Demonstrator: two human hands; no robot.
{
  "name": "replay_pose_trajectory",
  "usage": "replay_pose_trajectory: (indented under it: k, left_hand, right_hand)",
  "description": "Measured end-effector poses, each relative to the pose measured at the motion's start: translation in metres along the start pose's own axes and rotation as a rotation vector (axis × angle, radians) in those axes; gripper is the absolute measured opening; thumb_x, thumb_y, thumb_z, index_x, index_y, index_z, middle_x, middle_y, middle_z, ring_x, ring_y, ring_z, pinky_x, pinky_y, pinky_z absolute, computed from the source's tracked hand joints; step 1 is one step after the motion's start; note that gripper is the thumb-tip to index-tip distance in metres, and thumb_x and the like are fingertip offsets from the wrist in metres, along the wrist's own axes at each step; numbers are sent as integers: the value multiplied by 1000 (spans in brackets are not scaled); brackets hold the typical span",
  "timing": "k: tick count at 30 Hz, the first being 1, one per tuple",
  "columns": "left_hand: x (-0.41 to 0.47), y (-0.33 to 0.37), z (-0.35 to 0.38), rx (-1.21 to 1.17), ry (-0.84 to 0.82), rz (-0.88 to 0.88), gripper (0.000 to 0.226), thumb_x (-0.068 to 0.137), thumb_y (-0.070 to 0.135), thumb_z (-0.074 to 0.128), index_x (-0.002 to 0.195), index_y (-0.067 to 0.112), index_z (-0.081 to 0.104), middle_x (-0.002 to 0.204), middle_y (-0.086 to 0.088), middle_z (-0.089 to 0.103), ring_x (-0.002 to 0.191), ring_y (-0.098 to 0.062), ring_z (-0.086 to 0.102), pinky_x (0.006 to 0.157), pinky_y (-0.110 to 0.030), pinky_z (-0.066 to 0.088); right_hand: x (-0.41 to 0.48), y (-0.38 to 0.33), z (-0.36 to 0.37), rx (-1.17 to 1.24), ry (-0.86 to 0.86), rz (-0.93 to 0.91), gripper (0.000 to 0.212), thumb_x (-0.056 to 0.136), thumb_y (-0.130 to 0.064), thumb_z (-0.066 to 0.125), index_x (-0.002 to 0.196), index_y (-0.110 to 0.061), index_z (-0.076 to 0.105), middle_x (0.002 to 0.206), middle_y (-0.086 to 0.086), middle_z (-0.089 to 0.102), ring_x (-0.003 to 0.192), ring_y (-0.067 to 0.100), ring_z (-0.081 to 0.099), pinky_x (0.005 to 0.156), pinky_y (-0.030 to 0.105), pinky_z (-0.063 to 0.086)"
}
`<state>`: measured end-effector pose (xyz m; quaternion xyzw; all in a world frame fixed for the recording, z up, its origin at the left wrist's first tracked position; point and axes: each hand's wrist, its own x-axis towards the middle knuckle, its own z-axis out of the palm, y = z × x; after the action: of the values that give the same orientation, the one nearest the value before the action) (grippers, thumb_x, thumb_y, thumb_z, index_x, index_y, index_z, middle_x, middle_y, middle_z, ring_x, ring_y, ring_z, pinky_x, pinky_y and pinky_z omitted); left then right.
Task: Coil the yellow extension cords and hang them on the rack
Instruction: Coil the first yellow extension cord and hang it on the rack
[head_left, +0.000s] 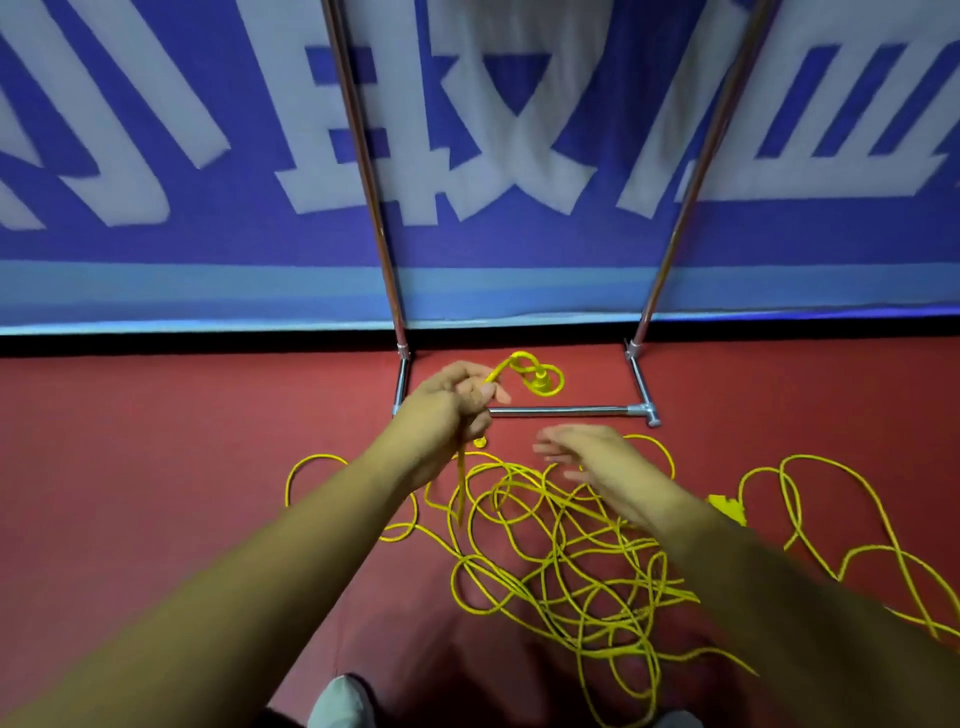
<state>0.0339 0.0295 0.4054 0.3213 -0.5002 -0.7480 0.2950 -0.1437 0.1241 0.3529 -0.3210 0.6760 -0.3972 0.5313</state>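
Observation:
A long yellow extension cord (561, 551) lies in a loose tangle on the red floor below my arms. My left hand (452, 400) is shut on one end of it; a small loop with a yellow plug (540, 382) sticks up past my fingers, and a strand hangs down from my fist. My right hand (587, 452) hovers open and blurred above the tangle, holding nothing. A yellow socket block (727, 506) shows just beyond my right forearm. The metal rack (566, 411) stands right behind my hands, its two poles rising out of view.
A blue banner with large white characters (467, 130) hangs as a wall directly behind the rack. More cord loops (831, 519) spread across the floor to the right. A light-coloured shoe tip (343, 701) shows at the bottom edge.

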Motion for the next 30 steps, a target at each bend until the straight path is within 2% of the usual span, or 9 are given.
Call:
replay_pose_trajectory:
  k: [3, 8, 11, 13, 17, 19, 22, 25, 30]
  left_hand:
    - [-41, 8, 14, 112, -75, 25, 11, 94, -6, 48, 96, 4, 51, 75, -10, 65, 47, -11, 43, 47, -19, 33]
    - [-85, 1, 30, 291, -166, -17, 14, 91, -5, 56, 88, 8, 54, 74, -8, 70, 60, -12, 63, 59, -19, 50]
    - [-92, -8, 28, 419, -193, -22, 8, 89, 4, 63, 88, 12, 63, 84, -7, 72, 80, -12, 65, 79, -24, 49]
    - [-89, -7, 25, 339, -91, -47, 3, 90, 11, 63, 92, 12, 62, 101, -16, 71, 91, -21, 65, 87, -31, 48]
    - [-73, 5, 16, -6, 104, -74, 50, 78, 32, 68, 123, 16, 50, 123, -17, 63, 99, -33, 68, 93, -42, 50]
    - [-65, 11, 11, -99, 72, -20, 63, 76, 26, 73, 131, 18, 45, 121, -17, 63, 102, -33, 67, 95, -44, 51]
    - [-55, 14, 11, 44, 66, 125, 45, 79, 4, 71, 120, 17, 56, 106, -10, 64, 89, -20, 67, 80, -34, 53]
    - [-46, 15, 8, 75, 92, 197, 39, 81, -9, 66, 111, 16, 59, 96, -5, 60, 80, -22, 63, 77, -41, 49]
    - [-39, 17, 0, 114, 36, 196, 42, 74, 0, 74, 112, 14, 62, 93, -9, 62, 81, -27, 59, 81, -44, 47]
  right_hand:
    - [-43, -40, 11, 580, -144, 24, 39, 96, -38, 44, 113, -8, 61, 107, 14, 72, 100, 23, 68, 92, 40, 46]
    - [-83, -66, 28, 782, -90, 46, 29, 96, -32, 51, 97, -4, 57, 81, 13, 72, 72, 23, 72, 63, 32, 57]
    - [-90, -60, 30, 680, 33, -67, 17, 96, -23, 54, 93, -6, 57, 59, 5, 53, 48, 19, 56, 46, 28, 49]
    - [-92, -56, 28, 565, 61, -162, 13, 95, -18, 55, 93, -5, 57, 55, 3, 46, 44, 15, 44, 44, 25, 38]
    - [-97, -54, 32, 318, -15, -215, 12, 95, -12, 54, 91, -4, 62, 60, 3, 52, 49, 14, 46, 46, 24, 36]
    - [-101, -55, 37, 215, -80, -220, 13, 94, -11, 54, 90, -3, 64, 63, 5, 56, 52, 16, 50, 49, 26, 37]
    - [-104, -59, 41, 184, -176, -198, 14, 94, -12, 55, 87, -5, 64, 70, 10, 61, 56, 19, 54, 53, 29, 41]
    - [-101, -63, 42, 252, -200, -215, 17, 92, -24, 58, 92, -7, 64, 76, 14, 65, 58, 23, 58, 56, 31, 45]
    - [-87, -62, 40, 179, -51, -284, 14, 96, -9, 52, 86, -6, 62, 67, 3, 67, 54, 19, 59, 53, 28, 43]
